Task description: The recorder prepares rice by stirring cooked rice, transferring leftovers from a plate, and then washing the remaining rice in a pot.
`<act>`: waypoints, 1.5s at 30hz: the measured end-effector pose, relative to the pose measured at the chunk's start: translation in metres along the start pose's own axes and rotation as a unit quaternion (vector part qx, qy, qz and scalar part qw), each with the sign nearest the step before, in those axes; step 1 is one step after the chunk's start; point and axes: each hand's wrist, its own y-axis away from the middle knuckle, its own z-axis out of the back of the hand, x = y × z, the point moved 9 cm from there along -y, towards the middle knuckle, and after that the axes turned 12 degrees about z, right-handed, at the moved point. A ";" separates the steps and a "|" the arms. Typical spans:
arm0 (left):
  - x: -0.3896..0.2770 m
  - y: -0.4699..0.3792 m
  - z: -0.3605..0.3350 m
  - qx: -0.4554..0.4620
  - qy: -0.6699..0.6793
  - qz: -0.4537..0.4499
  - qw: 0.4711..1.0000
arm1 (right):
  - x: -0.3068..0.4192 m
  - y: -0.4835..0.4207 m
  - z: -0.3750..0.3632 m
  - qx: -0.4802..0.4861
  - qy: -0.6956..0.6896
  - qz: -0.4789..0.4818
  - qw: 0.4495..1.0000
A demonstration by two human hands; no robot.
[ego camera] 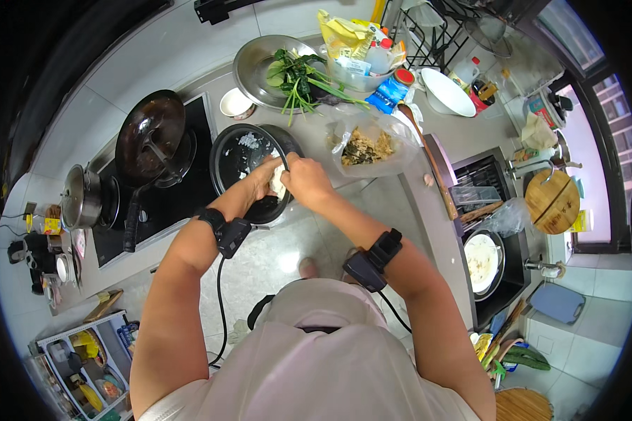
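A black pot (pixel 226 152) with white, rice-like grains (pixel 249 140) on its inner wall sits tilted at the counter's front edge, beside the cooktop. My left hand (pixel 263 181) reaches inside it, fingers curled against a clump of white rice (pixel 278 181). At the pot's right rim is my right hand (pixel 306 181), its fingers closed around the edge near the same clump. The fingertips of both hands are partly hidden. To the right, an open clear plastic bag (pixel 342 123) holds a brown and dark-green shredded food (pixel 367 146).
A wok (pixel 150 123) with a ladle and a lidded steel pot (pixel 80 200) occupy the cooktop (pixel 116 231). Behind are a small white bowl (pixel 236 102) and a steel basin (pixel 250 63) with leafy greens (pixel 295 79). A long wooden spoon (pixel 432 163) lies near the sink (pixel 497 313).
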 end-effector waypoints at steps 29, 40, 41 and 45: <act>0.009 0.011 -0.021 0.126 0.294 -0.121 0.940 | 0.017 -0.009 0.011 -0.036 0.149 0.021 0.988; 0.012 0.023 -0.020 0.181 0.301 -0.107 0.930 | 0.013 -0.015 0.011 -0.030 0.120 0.027 0.992; 0.012 0.024 -0.020 0.181 0.301 -0.107 0.930 | 0.008 -0.014 0.012 -0.030 0.116 0.010 0.993; 0.011 0.032 -0.020 0.187 0.293 -0.107 0.932 | -0.009 -0.008 0.017 -0.055 0.097 -0.018 0.994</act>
